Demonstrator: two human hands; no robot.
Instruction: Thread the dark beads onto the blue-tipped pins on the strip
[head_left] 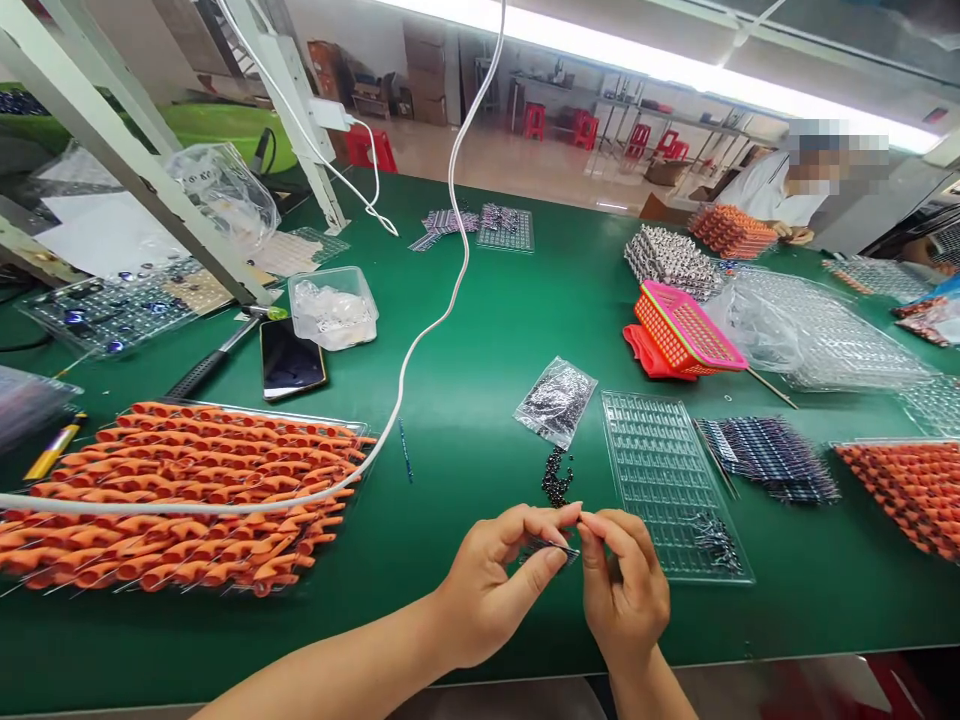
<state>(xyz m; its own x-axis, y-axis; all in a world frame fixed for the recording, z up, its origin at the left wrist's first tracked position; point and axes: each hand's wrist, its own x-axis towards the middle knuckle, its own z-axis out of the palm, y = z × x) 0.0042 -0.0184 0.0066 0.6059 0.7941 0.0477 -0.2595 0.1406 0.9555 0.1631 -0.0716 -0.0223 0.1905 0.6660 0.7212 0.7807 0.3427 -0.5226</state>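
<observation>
My left hand (499, 580) is closed, with a small dark, slender part (571, 552) between its thumb and fingers; the part's exact kind is not clear. My right hand (626, 580) pinches at the left fingertips, and what it grips is too small to make out. Just beyond my hands lies a loose pile of small black beads (555, 482), below a clear plastic bag (556, 402) filled with more of them. Beside my right hand is a clear ribbed tray (649, 455), holding a bunch of thin metallic pieces (718, 542) in its near right corner.
Orange curved parts (180, 490) fill a tray at left, crossed by a white cable (405, 370). Dark striped sticks (772, 455) and more orange parts (900, 490) lie right. Farther back are a pink basket (694, 330), phone (292, 358), hammer (214, 360) and a seated person (772, 195).
</observation>
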